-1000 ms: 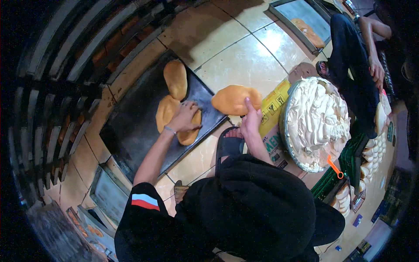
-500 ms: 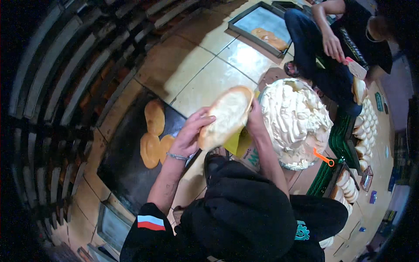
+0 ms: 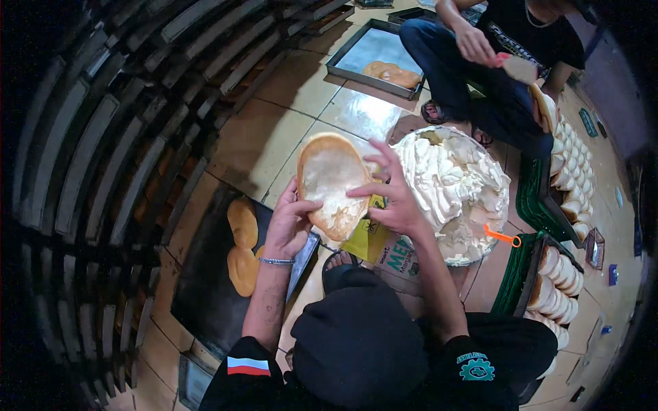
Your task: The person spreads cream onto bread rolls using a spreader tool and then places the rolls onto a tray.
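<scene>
A split bread roll [image 3: 334, 171], its pale cut face toward me, is tilted up in front of my body. My left hand [image 3: 291, 222] grips its lower left edge, thumb on the cut face. At its right side my right hand [image 3: 394, 195] has its fingers spread, with one fingertip on the cut face. To the right stands a large round tub heaped with white cream [image 3: 445, 178]. An orange-handled tool [image 3: 502, 236] rests in the cream. On the left, brown rolls [image 3: 242, 222] lie on a dark tray [image 3: 199, 288], one partly behind my left wrist.
Dark slatted racks [image 3: 103, 137] line the left. Another person [image 3: 473, 89] sits at the upper right with a pink-handled spatula [image 3: 517, 67] and bread. A tray [image 3: 336, 67] with rolls lies ahead. Green crates [image 3: 504, 288] of filled rolls [image 3: 558, 274] stand right. A yellow package [image 3: 363, 240] lies below my hands.
The bread has turned more upright and shifted left. My right hand has loosened from its edge and spread its fingers over the cut face. My view has shifted.
</scene>
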Tool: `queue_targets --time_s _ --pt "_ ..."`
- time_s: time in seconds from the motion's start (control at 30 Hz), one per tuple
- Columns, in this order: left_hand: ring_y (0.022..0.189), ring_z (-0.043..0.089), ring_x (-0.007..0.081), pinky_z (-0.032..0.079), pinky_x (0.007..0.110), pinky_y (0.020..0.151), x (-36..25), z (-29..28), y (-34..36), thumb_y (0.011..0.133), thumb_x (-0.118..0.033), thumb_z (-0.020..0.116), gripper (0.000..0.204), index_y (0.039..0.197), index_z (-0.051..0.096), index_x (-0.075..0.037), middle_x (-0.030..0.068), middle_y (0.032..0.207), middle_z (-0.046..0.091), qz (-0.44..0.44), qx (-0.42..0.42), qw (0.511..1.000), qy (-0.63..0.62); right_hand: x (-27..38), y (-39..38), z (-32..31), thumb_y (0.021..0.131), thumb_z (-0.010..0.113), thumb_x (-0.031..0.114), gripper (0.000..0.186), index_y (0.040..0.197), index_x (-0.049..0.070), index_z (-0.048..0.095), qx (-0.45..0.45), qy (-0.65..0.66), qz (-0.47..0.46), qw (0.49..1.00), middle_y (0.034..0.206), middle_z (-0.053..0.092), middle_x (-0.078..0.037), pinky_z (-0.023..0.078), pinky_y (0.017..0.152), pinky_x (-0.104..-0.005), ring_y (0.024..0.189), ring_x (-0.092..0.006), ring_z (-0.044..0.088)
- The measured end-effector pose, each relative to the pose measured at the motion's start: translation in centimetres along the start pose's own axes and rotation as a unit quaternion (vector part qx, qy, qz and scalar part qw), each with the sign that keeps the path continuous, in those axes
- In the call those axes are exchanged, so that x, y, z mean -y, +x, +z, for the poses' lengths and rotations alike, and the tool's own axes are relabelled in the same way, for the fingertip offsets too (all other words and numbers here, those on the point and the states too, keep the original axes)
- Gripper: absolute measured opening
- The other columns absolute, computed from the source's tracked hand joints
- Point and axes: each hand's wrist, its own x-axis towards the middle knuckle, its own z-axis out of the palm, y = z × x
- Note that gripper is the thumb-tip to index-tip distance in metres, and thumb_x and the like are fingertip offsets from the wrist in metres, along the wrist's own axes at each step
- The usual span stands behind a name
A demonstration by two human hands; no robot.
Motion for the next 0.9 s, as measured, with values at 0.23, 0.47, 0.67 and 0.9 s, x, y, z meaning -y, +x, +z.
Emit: queue_targets --time_s 0.23,0.47,0.67,0.9 --pt "0.118 0.059 0.0269 0.05 0.04 0.101 0.6 1.7 -0.5 0.085 0.006 0.051 0.055 0.139 0.041 -0.002 0.0149 0.13 0.055 0.023 0.035 0.994 -0.099 -0.3 -0.6 0.7 0.08 0.075 0.006 0.014 0.093 0.0 0.074 -0.038 0.154 0.107 0.981 0.11 0.064 -0.012 0.051 0.074 -0.0288 0.093 -0.0174 0.062" --pt "0.113 0.061 0.0198 0.051 0.036 0.098 2.4 1.2 -1.0 0.09 -0.01 0.069 0.05 0.134 0.048 0.004 0.0115 0.125 0.06 0.172 0.054 0.982 0.058 1.2 -0.1 2.2 0.094 0.067 0.019 0.029 0.077 -0.004 0.068 -0.106 0.24 0.203 0.943 0.078 0.06 -0.005 0.044 0.051 -0.0224 0.057 -0.0081 0.055" --pt "0.095 0.067 0.0165 0.056 0.032 0.087 2.6 2.2 -0.9 0.091 -0.011 0.069 0.04 0.126 0.056 0.004 0.0095 0.109 0.067 0.15 -0.017 0.988 0.027 0.8 -0.8 2.5 0.094 0.066 0.016 0.021 0.089 -0.004 0.063 -0.098 0.16 0.215 0.958 0.08 0.06 -0.004 0.044 0.049 -0.0225 0.057 -0.0086 0.056" --pt "0.101 0.065 0.0156 0.052 0.031 0.093 2.4 2.8 -1.1 0.093 -0.011 0.067 0.036 0.125 0.057 0.003 0.0079 0.112 0.066 0.142 -0.005 0.989 -0.051 3.1 -0.1 2.3 0.089 0.073 0.015 0.057 0.133 0.004 0.039 -0.126 0.276 0.215 0.928 0.075 0.062 -0.004 0.043 0.046 -0.0208 0.053 -0.0063 0.055"
